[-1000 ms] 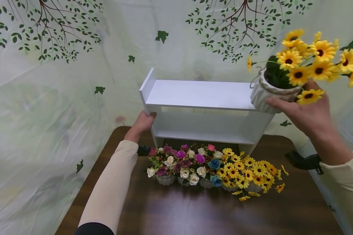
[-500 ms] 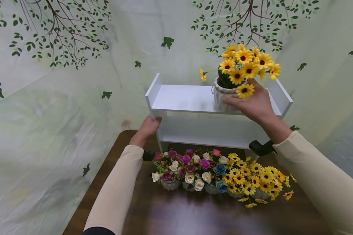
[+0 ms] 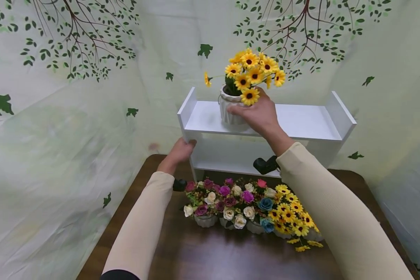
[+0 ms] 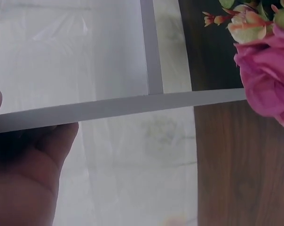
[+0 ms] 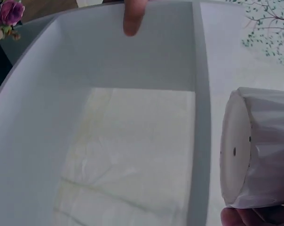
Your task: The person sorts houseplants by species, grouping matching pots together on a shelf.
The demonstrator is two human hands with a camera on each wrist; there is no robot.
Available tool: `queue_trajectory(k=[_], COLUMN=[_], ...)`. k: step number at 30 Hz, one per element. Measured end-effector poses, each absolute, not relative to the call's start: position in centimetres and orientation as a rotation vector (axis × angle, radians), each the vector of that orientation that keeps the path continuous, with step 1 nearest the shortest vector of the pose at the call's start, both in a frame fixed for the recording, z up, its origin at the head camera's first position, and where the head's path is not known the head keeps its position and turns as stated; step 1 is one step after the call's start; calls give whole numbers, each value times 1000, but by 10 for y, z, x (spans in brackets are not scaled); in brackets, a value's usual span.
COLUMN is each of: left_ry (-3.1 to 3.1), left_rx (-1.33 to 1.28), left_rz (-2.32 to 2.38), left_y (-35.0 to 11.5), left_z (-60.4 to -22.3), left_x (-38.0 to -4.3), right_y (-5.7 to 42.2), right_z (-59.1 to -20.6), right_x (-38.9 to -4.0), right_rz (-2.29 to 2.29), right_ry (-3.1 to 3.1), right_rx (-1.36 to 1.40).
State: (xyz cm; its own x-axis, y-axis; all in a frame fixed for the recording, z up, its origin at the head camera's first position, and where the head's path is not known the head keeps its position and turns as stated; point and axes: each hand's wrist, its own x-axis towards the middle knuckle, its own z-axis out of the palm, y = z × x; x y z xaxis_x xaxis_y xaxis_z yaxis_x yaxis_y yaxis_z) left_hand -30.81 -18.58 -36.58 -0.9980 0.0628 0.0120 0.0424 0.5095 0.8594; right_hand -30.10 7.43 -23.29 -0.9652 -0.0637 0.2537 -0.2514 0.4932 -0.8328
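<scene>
My right hand [image 3: 262, 116] grips a white pot [image 3: 227, 111] of yellow, dark-centred artificial sunflowers [image 3: 250, 72], over the left half of a white two-tier shelf's top board [image 3: 297, 116]. In the right wrist view the pot's round underside [image 5: 233, 150] shows, with fingertips [image 5: 236, 217] along its side. My left hand [image 3: 178, 154] holds the shelf's left side panel [image 3: 187, 112], thumb on the inner face. The left wrist view shows that panel's edge [image 4: 104, 109] between fingers and thumb. Part of the pot is hidden behind my right hand.
Several potted artificial flowers stand in a row before the shelf: purple and cream roses [image 3: 227, 202], blue roses [image 3: 266, 204] and yellow sunflowers [image 3: 290, 214]. My right sleeve covers part of the yellow ones. Below is a dark wooden table [image 3: 231, 256]; a leaf-printed cloth [image 3: 154, 39] hangs behind.
My right hand has carried the sunflower pot leftward from beyond the shelf's right end to over the left part of the top board. My left hand keeps its grip on the side panel.
</scene>
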Motion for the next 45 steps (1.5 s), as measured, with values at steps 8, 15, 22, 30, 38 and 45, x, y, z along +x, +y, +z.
queue_trajectory(k=[8,15,22,30,38,45], left_ry=[2703,2724,2732,2740,2752,2734], left_rx=[80,107,90,127,116,121], left_rz=[1545,1528,1496,1473,1469,1487], left_y=[-181,-185,-190,-186,-187,-187], left_z=[-366,-369,-367,-363,-363,-365], left_x=[-308,-306,-303,-308,-307,-307], right_y=[41,21,5,-3,-10,-5], right_z=[-237,-240,-244,-249,-255,-258], right_x=[-310,-307,-308,-315,-318,-313], right_rz=[1522,1547,1568,1667,1630,1564], right_ry=[-2561,-2555,-2581,-2554,-2554,-2578], right_rx=[239,305,349,269,299,315])
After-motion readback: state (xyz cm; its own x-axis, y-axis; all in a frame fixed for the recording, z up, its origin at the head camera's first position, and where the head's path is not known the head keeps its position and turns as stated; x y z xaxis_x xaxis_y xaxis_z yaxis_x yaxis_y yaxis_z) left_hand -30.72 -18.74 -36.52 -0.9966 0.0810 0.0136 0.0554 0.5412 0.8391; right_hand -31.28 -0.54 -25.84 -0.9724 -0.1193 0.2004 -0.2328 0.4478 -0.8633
